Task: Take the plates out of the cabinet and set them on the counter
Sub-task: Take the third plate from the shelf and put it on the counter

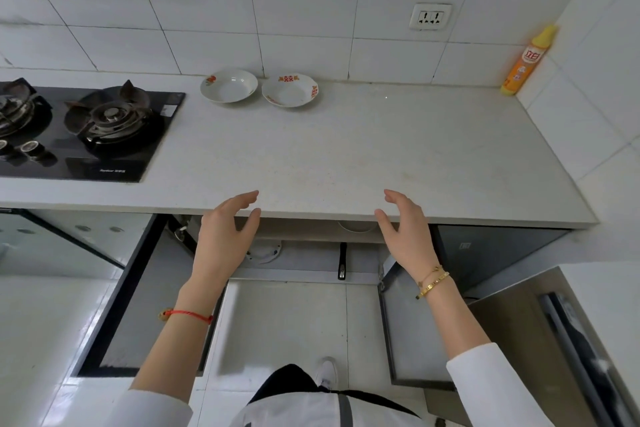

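Note:
Two white plates stand side by side at the back of the counter [346,149]: one with a small red flower mark [229,85], one with red patterns on its rim [290,90]. Below the counter the cabinet [311,253] is open, both doors swung out. A white dish rim [356,226] peeks out just under the counter edge; the rest of the inside is hidden. My left hand [225,236] and my right hand [405,232] hover empty at the counter's front edge, fingers relaxed and spread, palms facing each other.
A black gas hob [86,128] fills the counter's left end. An orange and yellow bottle [526,61] stands in the back right corner by the tiled wall. The left cabinet door [138,305] and right door [408,329] flank my legs. A black handle [343,260] lies inside the cabinet.

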The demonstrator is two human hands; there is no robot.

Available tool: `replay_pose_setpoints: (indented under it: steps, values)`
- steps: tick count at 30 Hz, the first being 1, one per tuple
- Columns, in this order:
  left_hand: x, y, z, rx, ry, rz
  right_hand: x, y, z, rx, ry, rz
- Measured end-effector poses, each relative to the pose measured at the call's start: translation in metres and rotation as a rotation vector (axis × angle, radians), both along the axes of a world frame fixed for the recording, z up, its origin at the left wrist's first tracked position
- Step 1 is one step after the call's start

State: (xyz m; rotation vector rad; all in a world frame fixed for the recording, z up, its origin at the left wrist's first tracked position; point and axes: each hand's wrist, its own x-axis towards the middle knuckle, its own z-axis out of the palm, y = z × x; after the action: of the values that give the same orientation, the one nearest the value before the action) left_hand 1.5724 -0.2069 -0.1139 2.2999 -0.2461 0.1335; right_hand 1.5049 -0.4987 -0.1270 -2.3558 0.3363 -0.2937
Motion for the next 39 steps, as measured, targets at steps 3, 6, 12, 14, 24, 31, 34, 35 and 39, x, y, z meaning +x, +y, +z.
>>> replay_pose_setpoints:
  steps: [3,6,12,14,24,31,34,35,39]
  values:
    - [-0.007,0.0,-0.003,-0.009,0.022,-0.016,-0.008,0.003,-0.002,0.009,-0.006,-0.02]
    - [-0.014,0.0,-0.005,-0.023,0.026,-0.044,-0.017,0.005,-0.003,0.02,-0.014,-0.043]
    - [-0.027,-0.002,-0.006,-0.028,0.037,-0.096,-0.038,0.009,-0.001,0.045,-0.006,-0.108]
    - [-0.03,-0.002,-0.007,-0.021,0.038,-0.113,-0.044,0.009,-0.002,0.044,0.011,-0.129]
    - [-0.034,-0.021,-0.046,-0.011,0.113,-0.179,-0.057,-0.001,-0.038,0.053,0.067,-0.168]
    - [0.002,-0.053,-0.139,0.046,0.123,-0.211,-0.025,-0.023,-0.138,0.05,0.098,-0.163]
    - [0.02,-0.068,-0.191,0.071,0.118,-0.22,-0.006,-0.034,-0.192,0.051,0.115,-0.141]
    - [0.026,-0.073,-0.208,0.079,0.108,-0.224,0.001,-0.038,-0.21,0.048,0.114,-0.134]
    - [0.054,-0.088,-0.282,0.118,0.05,-0.235,0.028,-0.051,-0.283,0.01,0.092,-0.126]
